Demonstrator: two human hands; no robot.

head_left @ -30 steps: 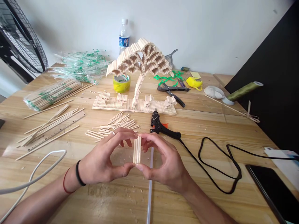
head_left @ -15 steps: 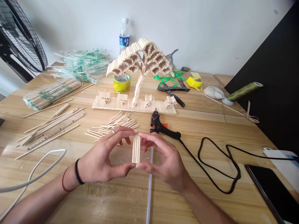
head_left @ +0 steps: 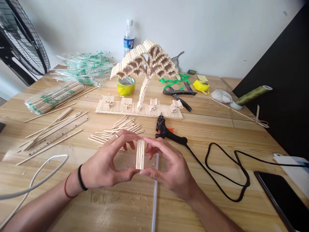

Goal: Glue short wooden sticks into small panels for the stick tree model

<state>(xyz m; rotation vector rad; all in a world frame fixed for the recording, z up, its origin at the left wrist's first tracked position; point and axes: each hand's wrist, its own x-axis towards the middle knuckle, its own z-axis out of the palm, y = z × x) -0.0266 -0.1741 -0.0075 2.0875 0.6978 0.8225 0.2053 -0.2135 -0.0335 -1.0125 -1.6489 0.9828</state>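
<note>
Several short wooden sticks joined side by side form a small panel [head_left: 140,154], held upright over the table. My left hand [head_left: 109,161] pinches its ends from the left, thumb below and fingers above. From the right, my right hand [head_left: 170,162] grips the same ends between thumb and fingers. Behind my hands lies a loose pile of short cut sticks [head_left: 126,124]. A black glue gun [head_left: 169,132] rests just beyond my right hand, and a clear glue stick [head_left: 154,196] lies beneath it.
A stick-built tree model [head_left: 145,83] stands on a slatted base at the back. Bagged sticks [head_left: 55,96], a clear ruler [head_left: 60,133] and a white cable [head_left: 36,180] are at left. Pliers [head_left: 180,96], a black cord [head_left: 224,174] and a phone [head_left: 282,199] lie at right.
The stick panel and both hands stay almost in place, with the same two-handed hold. The whole view has shifted very slightly.
</note>
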